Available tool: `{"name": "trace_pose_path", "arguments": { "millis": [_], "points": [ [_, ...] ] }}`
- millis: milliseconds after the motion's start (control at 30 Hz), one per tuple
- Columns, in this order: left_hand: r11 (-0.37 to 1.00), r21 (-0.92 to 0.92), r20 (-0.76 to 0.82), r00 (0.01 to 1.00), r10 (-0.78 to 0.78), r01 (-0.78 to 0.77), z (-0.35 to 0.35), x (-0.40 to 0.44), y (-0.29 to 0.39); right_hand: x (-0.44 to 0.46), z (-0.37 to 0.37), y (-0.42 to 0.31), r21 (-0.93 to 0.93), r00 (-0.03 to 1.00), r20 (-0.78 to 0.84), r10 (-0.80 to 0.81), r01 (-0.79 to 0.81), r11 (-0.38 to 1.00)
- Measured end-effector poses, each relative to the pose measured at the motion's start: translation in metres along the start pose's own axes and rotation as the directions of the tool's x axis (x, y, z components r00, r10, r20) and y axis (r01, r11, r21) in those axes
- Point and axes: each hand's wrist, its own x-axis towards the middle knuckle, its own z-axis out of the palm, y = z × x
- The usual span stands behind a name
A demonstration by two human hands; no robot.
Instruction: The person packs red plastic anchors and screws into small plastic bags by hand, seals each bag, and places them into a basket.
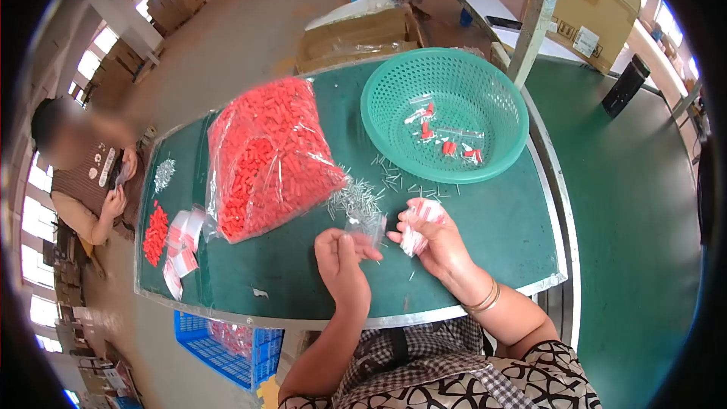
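Green tabletop [500,246] under both of our hands; forearms enter from the near edge. We record our left hand [344,257] first: forearm angled up and slightly right, wrist over the table near its border, fingers bent inward and directed rightwards. Thumb and fingers are drawn together at the edge of a small clear bag [366,227], which we read as a light pinch; we cannot tell how much the bag contains.

Our right hand [439,242]: forearm comes in from the lower right, two bangles [485,299] at the wrist, palm turned towards the left hand. Fingers curl closed around a bunch of white-and-red bags [419,229], gripping it above the table. The two hands are near each other, not touching.

Positions: the clear bag sits between the hands, just in front of a loose heap of metal screws [354,198]. Beyond to the left we note a large transparent sack [269,159] of red plugs, lying on the table. A green basket [447,174] stands at the far right, a few red pieces inside. At the table's left end, another person [83,182] holds something small in both hands.
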Motion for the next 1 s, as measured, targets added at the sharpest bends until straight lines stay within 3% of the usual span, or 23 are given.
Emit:
{"name": "trace_pose_path", "arguments": {
  "millis": [100,167,233,300,433,500,533,633,667,767,900,1000],
  "points": [
    [0.997,-0.073,0.202,0.978,0.043,-0.029,0.004,-0.024,-0.003,-0.002,0.002,-0.001,-0.019,0.998,0.039,0.039,-0.038,0.999],
    [0.997,0.075,0.282,0.959,0.007,-0.029,0.01,-0.04,-0.018,-0.005,0.004,0.0,-0.021,0.993,0.082,0.079,-0.078,0.997],
    [1.0,-0.014,0.398,0.917,0.019,-0.015,0.019,-0.04,-0.021,0.0,-0.004,0.006,0.068,0.987,0.136,0.079,-0.089,0.994],
    [0.998,0.028,0.442,0.894,-0.067,0.061,0.013,-0.031,-0.036,0.008,-0.013,0.01,0.072,0.989,0.14,0.053,-0.064,0.995],
    [0.989,-0.083,0.49,0.869,-0.065,0.121,0.01,-0.017,-0.042,0.0,-0.006,0.008,0.027,0.986,0.159,0.053,-0.057,0.998],
    [0.965,-0.143,0.455,0.88,-0.134,0.221,0.006,-0.017,-0.031,0.0,-0.013,0.007,-0.037,0.975,0.211,0.068,-0.061,0.997],
    [0.947,-0.173,0.443,0.88,-0.169,0.269,0.003,-0.016,-0.024,-0.007,0.003,0.003,-0.161,0.994,0.104,0.039,-0.022,0.987],
    [0.966,-0.205,0.267,0.958,-0.1,0.158,-0.003,-0.015,-0.005,-0.002,0.005,0.005,-0.126,0.995,0.093,-0.021,0.033,0.991],
    [0.977,-0.159,0.172,0.978,-0.114,0.142,-0.005,-0.011,0.001,-0.008,0.006,-0.004,-0.028,0.981,0.159,0.108,-0.105,0.994],
    [0.973,-0.215,0.028,0.997,-0.076,0.081,-0.012,0.0,0.005,-0.005,-0.007,-0.004,-0.24,0.943,0.282,0.177,-0.109,0.965],
    [0.979,-0.201,-0.001,1.0,-0.018,0.017,-0.008,0.0,0.002,-0.014,0.008,0.0,-0.528,0.96,0.258,0.111,0.044,0.848],
    [0.994,-0.106,-0.012,1.0,0.011,-0.012,-0.003,-0.007,-0.002,-0.016,0.015,0.0,-0.558,0.975,0.208,0.074,0.057,0.828]
  ]
}}
